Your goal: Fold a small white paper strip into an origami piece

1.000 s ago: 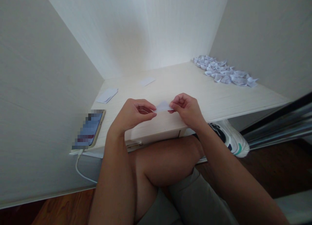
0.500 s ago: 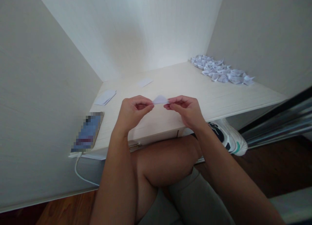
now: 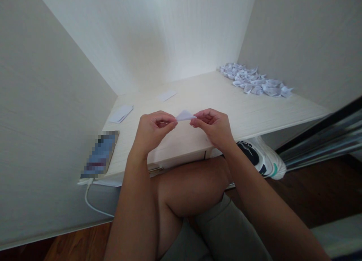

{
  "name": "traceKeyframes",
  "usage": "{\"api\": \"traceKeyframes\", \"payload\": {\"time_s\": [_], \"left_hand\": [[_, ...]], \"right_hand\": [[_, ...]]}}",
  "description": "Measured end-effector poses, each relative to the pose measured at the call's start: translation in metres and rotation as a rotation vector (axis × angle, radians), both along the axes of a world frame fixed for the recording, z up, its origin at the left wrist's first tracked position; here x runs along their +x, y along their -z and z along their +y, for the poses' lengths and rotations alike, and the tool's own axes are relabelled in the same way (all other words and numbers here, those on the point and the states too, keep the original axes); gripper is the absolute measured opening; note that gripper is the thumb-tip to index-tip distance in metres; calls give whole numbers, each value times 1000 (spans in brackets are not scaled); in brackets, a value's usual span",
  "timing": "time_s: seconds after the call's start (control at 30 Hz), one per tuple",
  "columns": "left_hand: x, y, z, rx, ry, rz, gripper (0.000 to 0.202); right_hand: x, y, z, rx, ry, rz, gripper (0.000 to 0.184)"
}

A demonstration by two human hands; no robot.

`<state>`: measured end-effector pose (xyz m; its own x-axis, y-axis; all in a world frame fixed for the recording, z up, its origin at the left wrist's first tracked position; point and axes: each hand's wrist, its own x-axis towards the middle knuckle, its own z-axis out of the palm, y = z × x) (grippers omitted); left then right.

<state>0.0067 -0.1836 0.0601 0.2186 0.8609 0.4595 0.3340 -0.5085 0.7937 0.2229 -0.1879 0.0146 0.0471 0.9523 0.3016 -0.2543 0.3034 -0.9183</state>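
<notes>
At the far left edge of the table, a phone lies flat with a white cable hanging from its near end toward the floor. Just behind it, near the left wall, rests a small stack of paper slips, and a single paper slip lies further back toward the middle. Above the table's front edge, the left hand is closed in a pinch, thumb and forefinger gripping the left end of a small folded paper piece. The piece is held in the air, clear of the table surface, its upper edge rising to a point. The right hand pinches the opposite end in the same manner, remaining fingers curled inward. Below the hands, a bare knee is raised in front of the table. A white sneaker shows under the table's right portion. At the back right, along the wall, sits a pile of folded paper pieces.
</notes>
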Motion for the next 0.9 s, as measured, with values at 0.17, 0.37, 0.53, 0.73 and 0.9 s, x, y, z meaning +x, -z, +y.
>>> {"api": "traceKeyframes", "payload": {"time_s": [0.17,0.37,0.53,0.73,0.9], "left_hand": [[-1,1,0,14,-9,11,5],[-1,0,0,19,0,7,4],[-1,-1,-1,0,9,-4,6],[6,-4,-4,-100,24,-123,13],[10,-3,-2,-144,45,-259,25]], "right_hand": [[1,1,-1,29,51,-55,26],[1,0,-3,32,81,-65,17],[2,-1,-3,58,48,-77,17],[3,-2,-3,59,5,-43,20],[3,-1,-2,44,-21,65,28]]}}
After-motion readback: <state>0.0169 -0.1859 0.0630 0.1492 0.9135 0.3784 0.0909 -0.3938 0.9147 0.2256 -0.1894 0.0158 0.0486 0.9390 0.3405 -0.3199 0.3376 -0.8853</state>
